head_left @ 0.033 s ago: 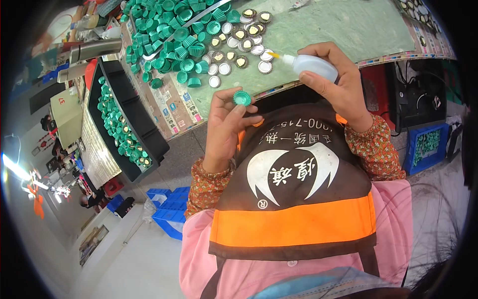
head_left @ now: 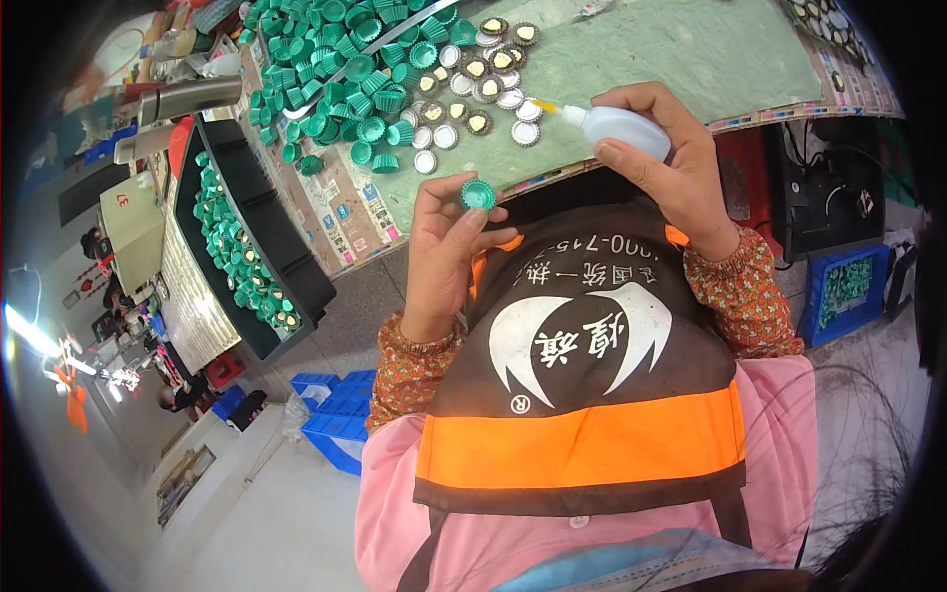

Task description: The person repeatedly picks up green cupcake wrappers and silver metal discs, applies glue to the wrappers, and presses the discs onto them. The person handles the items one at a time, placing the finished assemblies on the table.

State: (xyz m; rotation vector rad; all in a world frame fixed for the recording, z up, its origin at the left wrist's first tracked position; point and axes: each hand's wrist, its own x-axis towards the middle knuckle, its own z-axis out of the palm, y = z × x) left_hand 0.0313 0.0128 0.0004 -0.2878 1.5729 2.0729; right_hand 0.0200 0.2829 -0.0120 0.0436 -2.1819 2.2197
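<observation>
Between the thumb and fingers of my left hand (head_left: 449, 242) is a small green fluted cup (head_left: 477, 193), its hollow side facing up. My right hand (head_left: 681, 163) is wrapped round a soft white squeeze bottle (head_left: 623, 134) with a yellow nozzle tip (head_left: 543, 106). The bottle lies tilted, its tip pointing left over the table and apart from the cup. Beyond my hands lie several bottle caps (head_left: 477, 122), some with pale pieces in them. A large heap of green fluted cups (head_left: 340, 74) spreads to their left.
The green-topped table (head_left: 671, 59) has its front edge just beyond my lap. A black tray (head_left: 286, 247) of green cups stands at the left. Blue crates (head_left: 340, 419) sit on the floor, another blue crate (head_left: 846, 286) at the right. More caps (head_left: 834, 30) lie at the far right.
Hardly anything differs. The green cup in my left hand has tipped very slightly, and my right hand holds the bottle in nearly the same place.
</observation>
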